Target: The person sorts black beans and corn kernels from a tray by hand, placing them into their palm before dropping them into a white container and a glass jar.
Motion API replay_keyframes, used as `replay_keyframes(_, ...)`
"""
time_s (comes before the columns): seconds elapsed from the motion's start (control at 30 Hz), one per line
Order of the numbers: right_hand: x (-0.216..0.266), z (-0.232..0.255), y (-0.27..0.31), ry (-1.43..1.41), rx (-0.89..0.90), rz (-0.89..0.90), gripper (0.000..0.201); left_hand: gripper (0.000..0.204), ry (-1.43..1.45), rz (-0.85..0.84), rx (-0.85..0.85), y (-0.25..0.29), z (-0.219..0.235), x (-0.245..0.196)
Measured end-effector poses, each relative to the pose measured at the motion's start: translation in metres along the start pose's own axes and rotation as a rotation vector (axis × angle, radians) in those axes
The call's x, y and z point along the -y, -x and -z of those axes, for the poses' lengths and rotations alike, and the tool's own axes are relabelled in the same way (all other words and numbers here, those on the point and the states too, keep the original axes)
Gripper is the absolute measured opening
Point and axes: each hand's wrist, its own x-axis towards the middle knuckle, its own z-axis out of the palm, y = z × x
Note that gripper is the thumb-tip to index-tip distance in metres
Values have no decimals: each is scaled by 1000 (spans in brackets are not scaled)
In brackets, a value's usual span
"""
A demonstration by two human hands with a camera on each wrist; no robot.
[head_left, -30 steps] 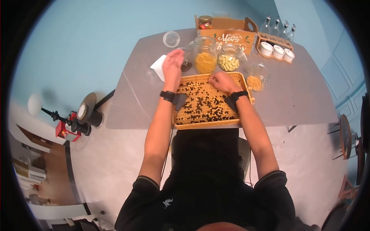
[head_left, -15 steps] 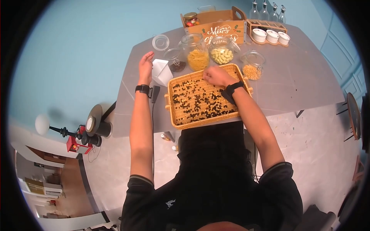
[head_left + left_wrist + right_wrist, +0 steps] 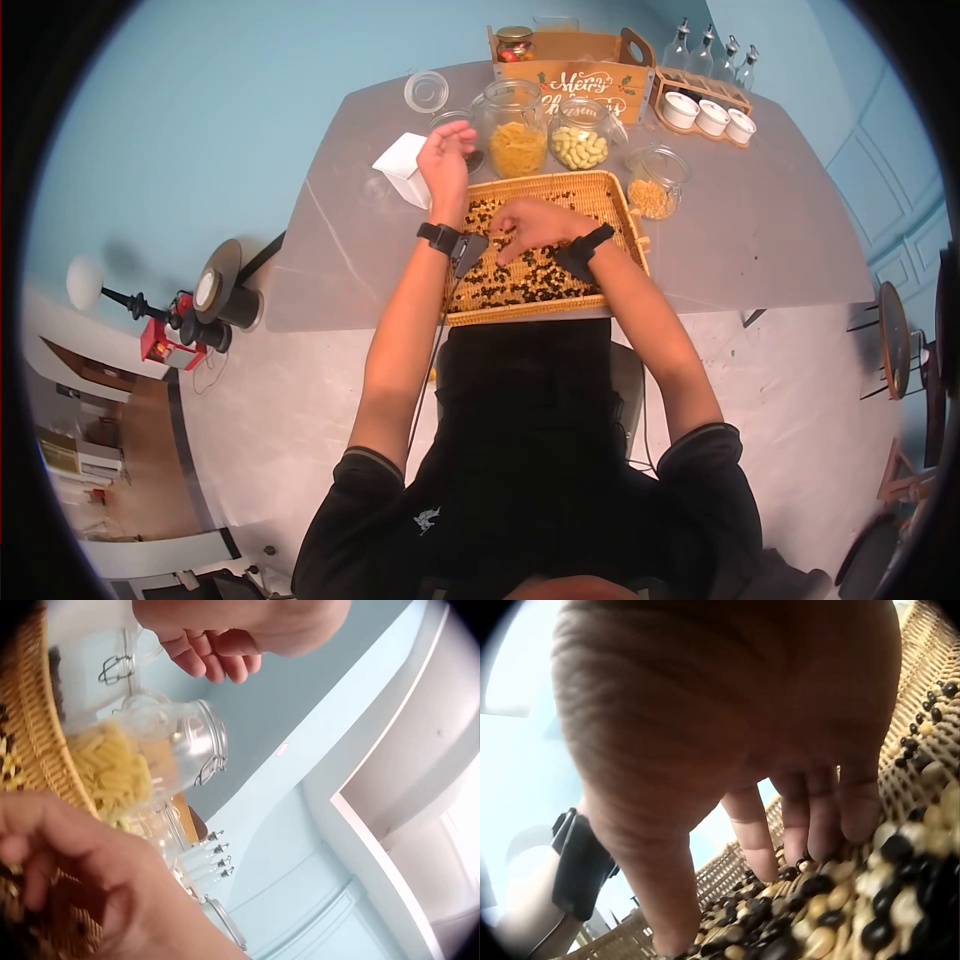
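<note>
A wicker tray (image 3: 470, 318) holds scattered black beans (image 3: 877, 934) mixed with pale yellow ones (image 3: 821, 941). My right hand (image 3: 535, 222) is over the tray's middle. In the right wrist view that hand (image 3: 735, 727) reaches down with fingers extended and thumb apart, fingertips right at the beans; nothing shows pinched between them. My left hand (image 3: 447, 165) is raised beyond the tray's far left corner, overlapping a jar of dark contents. In the left wrist view its fingers (image 3: 214, 664) bend loosely, and nothing shows in them. Beside it stands a white angular container (image 3: 402, 165).
Behind the tray stand a glass jar of penne pasta (image 3: 518, 150) and a jar of pale curved pieces (image 3: 580, 148). A small jar with yellow contents (image 3: 652, 197) is right of the tray. Farther back are a wooden crate (image 3: 600, 85), white cups (image 3: 712, 118) and glass bottles (image 3: 700, 55).
My right hand has come from the tray's far side toward its middle, its fingers opening from a curl. The left hand swung left past the white container, then back beside the dark jar.
</note>
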Motion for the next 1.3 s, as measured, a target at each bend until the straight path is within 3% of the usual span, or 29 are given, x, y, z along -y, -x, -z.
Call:
replay_keyframes(0.07, 12, -2, 0, 9, 63, 115, 49, 24, 66, 101, 20, 9, -4, 11)
replay_keyframes(0.17, 10, -3, -6, 7, 251, 46, 45, 23, 129, 188, 44, 15, -4, 26)
replay_keyframes(0.37, -1, -4, -4, -95, 204, 18, 22, 22, 85, 350, 78, 17, 14, 35)
replay_keyframes(0.57, -11, -2, -2, 48, -3, -8, 17, 23, 157, 561, 152, 21, 15, 34)
replay_keyframes(0.77, -10, 33, 4, -8, -286, -194, 18, 40, 200, 667, 251, 22, 14, 54)
replay_keyframes(0.87, -4, 30, 1, 20, -481, -61, 17, 52, 384, 864, 356, 24, 12, 58)
replay_keyframes(1.0, -1, 28, 0, 102, -479, 34, 18, 60, 580, 1059, 427, 30, 7, 46)
replay_keyframes(1.3, -3, 25, -3, 41, -469, 40, 22, 43, 620, 1014, 342, 25, 13, 62)
